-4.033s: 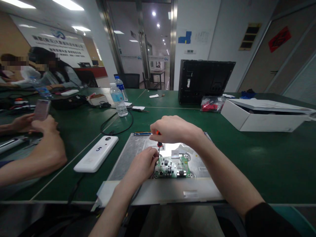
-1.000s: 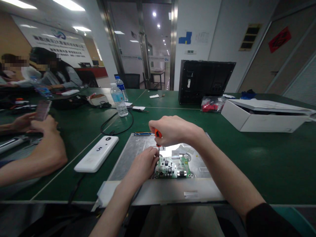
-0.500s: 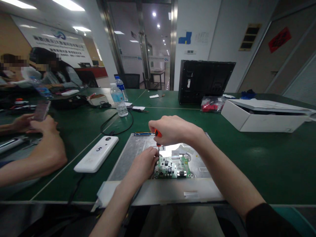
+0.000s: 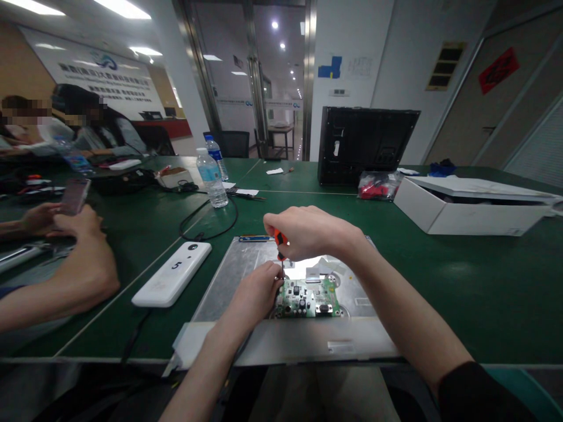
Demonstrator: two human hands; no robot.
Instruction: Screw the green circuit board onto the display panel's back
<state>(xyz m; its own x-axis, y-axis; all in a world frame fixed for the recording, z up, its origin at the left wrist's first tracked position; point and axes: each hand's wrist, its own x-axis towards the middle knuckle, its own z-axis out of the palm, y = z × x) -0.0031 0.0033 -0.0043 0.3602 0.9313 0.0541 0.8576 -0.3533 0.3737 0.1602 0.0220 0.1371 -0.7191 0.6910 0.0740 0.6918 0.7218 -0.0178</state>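
Observation:
My right hand [image 4: 303,231] is closed round the red-and-black handle of a screwdriver [image 4: 281,246], held upright with its shaft pointing down. The shaft meets the far left corner of a green circuit board [image 4: 308,298]. My left hand [image 4: 259,290] is closed beside that corner, thumb and fingertips pressed together around the lower shaft; what they pinch is hidden. Beneath the board lies a flat metal display panel [image 4: 237,272], back side up, its pale near edge toward me. A bright reflection covers the metal just beyond the board.
Left of the panel lies a white power bank [image 4: 173,275] with a black cable [image 4: 180,225]. Water bottles [image 4: 212,179] stand behind it. A black monitor [image 4: 367,146] and a white box [image 4: 470,205] are at the right back. Another person's hands [image 4: 79,220] hold a phone at left.
Over the last seconds the screwdriver handle has turned and shifted slightly in my right hand, showing more of its red grip. My left hand, the board and the panel stay in place.

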